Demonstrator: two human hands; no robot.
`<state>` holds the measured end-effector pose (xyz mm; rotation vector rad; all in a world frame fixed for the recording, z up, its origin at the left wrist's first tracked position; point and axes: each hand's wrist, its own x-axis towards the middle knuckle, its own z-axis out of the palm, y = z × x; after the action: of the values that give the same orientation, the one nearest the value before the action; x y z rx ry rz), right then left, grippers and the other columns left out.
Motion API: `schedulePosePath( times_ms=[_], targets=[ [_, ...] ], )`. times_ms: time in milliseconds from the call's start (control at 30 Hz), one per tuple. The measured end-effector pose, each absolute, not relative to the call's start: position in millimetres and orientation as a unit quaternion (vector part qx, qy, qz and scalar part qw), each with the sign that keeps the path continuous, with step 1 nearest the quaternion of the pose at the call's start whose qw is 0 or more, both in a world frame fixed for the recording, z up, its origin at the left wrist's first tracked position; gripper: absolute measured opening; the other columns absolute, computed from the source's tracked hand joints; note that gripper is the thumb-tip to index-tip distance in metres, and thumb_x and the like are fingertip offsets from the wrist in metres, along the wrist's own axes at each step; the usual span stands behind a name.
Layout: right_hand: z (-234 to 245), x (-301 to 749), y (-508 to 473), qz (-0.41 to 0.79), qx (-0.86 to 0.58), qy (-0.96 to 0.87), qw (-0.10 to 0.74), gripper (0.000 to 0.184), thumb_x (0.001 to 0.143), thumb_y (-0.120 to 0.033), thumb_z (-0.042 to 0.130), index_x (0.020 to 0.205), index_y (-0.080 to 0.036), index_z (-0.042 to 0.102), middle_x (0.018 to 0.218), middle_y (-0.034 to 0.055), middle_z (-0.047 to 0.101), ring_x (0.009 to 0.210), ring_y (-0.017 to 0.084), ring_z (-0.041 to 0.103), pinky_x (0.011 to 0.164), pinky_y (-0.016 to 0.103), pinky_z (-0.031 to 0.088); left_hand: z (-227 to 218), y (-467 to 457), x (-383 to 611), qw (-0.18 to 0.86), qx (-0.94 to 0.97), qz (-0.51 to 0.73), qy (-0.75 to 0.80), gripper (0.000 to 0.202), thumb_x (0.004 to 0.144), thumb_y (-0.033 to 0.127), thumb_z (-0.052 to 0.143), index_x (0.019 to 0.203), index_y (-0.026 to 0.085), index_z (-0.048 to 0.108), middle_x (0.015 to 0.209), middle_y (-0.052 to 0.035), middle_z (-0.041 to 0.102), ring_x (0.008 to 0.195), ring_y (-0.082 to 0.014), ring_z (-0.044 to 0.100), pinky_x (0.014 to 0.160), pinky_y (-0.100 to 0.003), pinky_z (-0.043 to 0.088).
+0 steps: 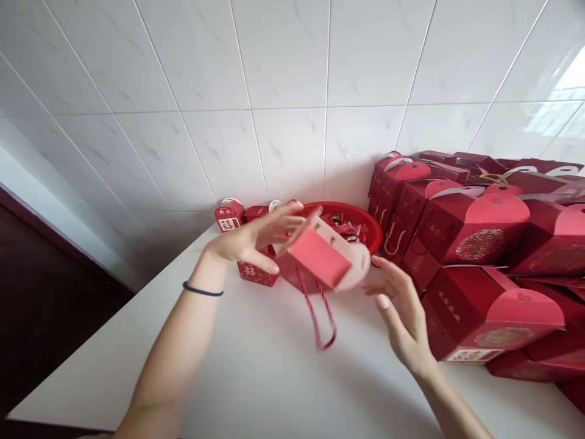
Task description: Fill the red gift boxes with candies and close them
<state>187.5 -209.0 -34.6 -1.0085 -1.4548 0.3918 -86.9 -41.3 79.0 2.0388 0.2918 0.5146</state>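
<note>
A red paper gift box (321, 259) is tilted above the table, blurred by motion, its pink inside and flaps facing me. A red-and-white twisted cord handle (323, 329) hangs from it. My left hand (249, 239), with a dark band at the wrist, is at the box's left side, thumb in front and fingers along its upper edge; their full contact is hard to see. My right hand (402, 308) is open beside the box's rounded flap, fingers apart and holding nothing. Behind the box, a red basin (375, 227) holds wrapped sweets (350, 228).
Small red boxes, one with a white printed panel (229, 218) and another patterned one (256, 274), stand left of the basin. Many larger red gift boxes (484, 231) are piled on the right. A white table (256, 366) meets a tiled wall (287, 152).
</note>
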Motion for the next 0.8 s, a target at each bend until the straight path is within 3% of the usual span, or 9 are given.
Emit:
schedulePosePath(
  times_ms=[100, 167, 233, 367, 467, 567, 633, 700, 800],
  targets=[
    [-14.4, 201.9, -218.0, 0.176, -0.431, -0.617, 0.635, 0.05, 0.101, -0.042, 0.048, 0.147, -0.026, 0.04, 0.108, 0.0089, 0.063, 0.096, 0.02, 0.064, 0.082, 0.033, 0.054, 56.7, -52.3, -52.0, 0.524, 0.844, 0.102, 0.059, 0.102, 0.069, 0.021, 0.084, 0.155, 0.038, 0.03, 0.163, -0.0069, 0.031, 0.15, -0.0332, 0.028, 0.112, -0.045, 0.041],
    [-3.2, 210.4, -223.9, 0.169, -0.467, -0.645, 0.58, 0.057, 0.094, -0.043, 0.059, 0.146, -0.026, 0.041, 0.097, 0.0055, 0.064, 0.081, 0.018, 0.061, 0.073, 0.031, 0.053, 41.2, -55.7, -33.5, 0.544, 0.836, 0.059, 0.046, 0.103, 0.069, 0.019, 0.083, 0.156, 0.035, 0.03, 0.165, -0.0063, 0.027, 0.151, -0.0315, 0.025, 0.117, -0.042, 0.034],
    [2.9, 215.9, -227.0, 0.155, -0.513, -0.687, 0.49, 0.06, 0.086, -0.038, 0.07, 0.14, -0.026, 0.046, 0.1, 0.0048, 0.064, 0.07, 0.014, 0.058, 0.068, 0.029, 0.052, 26.9, -56.9, -21.4, 0.571, 0.82, 0.024, 0.03, 0.106, 0.068, 0.018, 0.082, 0.157, 0.033, 0.027, 0.165, -0.0062, 0.028, 0.151, -0.0302, 0.026, 0.119, -0.041, 0.031],
    [-4.2, 218.3, -221.4, 0.178, -0.553, -0.714, 0.391, 0.033, 0.087, -0.026, 0.061, 0.118, -0.024, 0.054, 0.112, 0.0051, 0.065, 0.073, 0.013, 0.062, 0.068, 0.027, 0.053, 4.7, -53.3, -15.9, 0.6, 0.8, -0.007, 0.02, 0.103, 0.07, 0.018, 0.079, 0.158, 0.03, 0.027, 0.166, -0.006, 0.025, 0.152, -0.0307, 0.024, 0.12, -0.041, 0.029],
    [-18.2, 216.7, -211.1, 0.233, -0.566, -0.679, 0.406, 0.016, 0.09, -0.025, 0.052, 0.106, -0.022, 0.051, 0.09, 0.0015, 0.066, 0.074, 0.014, 0.064, 0.066, 0.026, 0.054, -3.4, -49.0, -22.0, 0.6, 0.799, 0.008, 0.023, 0.096, 0.074, 0.017, 0.075, 0.157, 0.03, 0.029, 0.166, -0.0062, 0.023, 0.152, -0.0301, 0.024, 0.121, -0.042, 0.028],
    [-29.6, 214.0, -201.5, 0.284, -0.565, -0.637, 0.44, 0.017, 0.091, -0.029, 0.053, 0.105, -0.021, 0.048, 0.094, 0.003, 0.067, 0.076, 0.016, 0.067, 0.065, 0.027, 0.056, -0.7, -50.3, -27.3, 0.595, 0.8, 0.057, 0.047, 0.095, 0.074, 0.018, 0.076, 0.156, 0.034, 0.031, 0.165, -0.005, 0.029, 0.151, -0.0285, 0.027, 0.122, -0.044, 0.027],
    [-34.9, 211.7, -196.6, 0.304, -0.551, -0.62, 0.469, 0.026, 0.09, -0.031, 0.057, 0.113, -0.021, 0.05, 0.11, 0.0072, 0.066, 0.082, 0.017, 0.069, 0.068, 0.028, 0.058, 6.0, -56.3, -26.6, 0.577, 0.806, 0.096, 0.089, 0.083, 0.076, 0.024, 0.077, 0.151, 0.036, 0.041, 0.161, -0.0033, 0.036, 0.149, -0.0274, 0.031, 0.121, -0.045, 0.029],
    [-39.5, 209.6, -193.1, 0.317, -0.532, -0.609, 0.495, 0.035, 0.091, -0.032, 0.058, 0.124, -0.022, 0.049, 0.123, 0.0099, 0.062, 0.09, 0.018, 0.07, 0.074, 0.03, 0.06, 13.4, -65.7, -21.8, 0.537, 0.823, 0.127, 0.136, 0.055, 0.083, 0.033, 0.074, 0.136, 0.033, 0.06, 0.156, -0.0032, 0.044, 0.146, -0.0273, 0.036, 0.118, -0.043, 0.034],
    [-45.6, 208.0, -190.5, 0.32, -0.522, -0.61, 0.504, 0.041, 0.094, -0.033, 0.056, 0.134, -0.025, 0.05, 0.119, 0.0087, 0.065, 0.089, 0.017, 0.069, 0.076, 0.031, 0.06, 19.4, -80.5, -11.4, 0.437, 0.867, 0.142, 0.192, 0.027, 0.09, 0.042, 0.066, 0.109, 0.026, 0.076, 0.148, -0.0063, 0.053, 0.14, -0.029, 0.044, 0.113, -0.042, 0.039]
  ],
)
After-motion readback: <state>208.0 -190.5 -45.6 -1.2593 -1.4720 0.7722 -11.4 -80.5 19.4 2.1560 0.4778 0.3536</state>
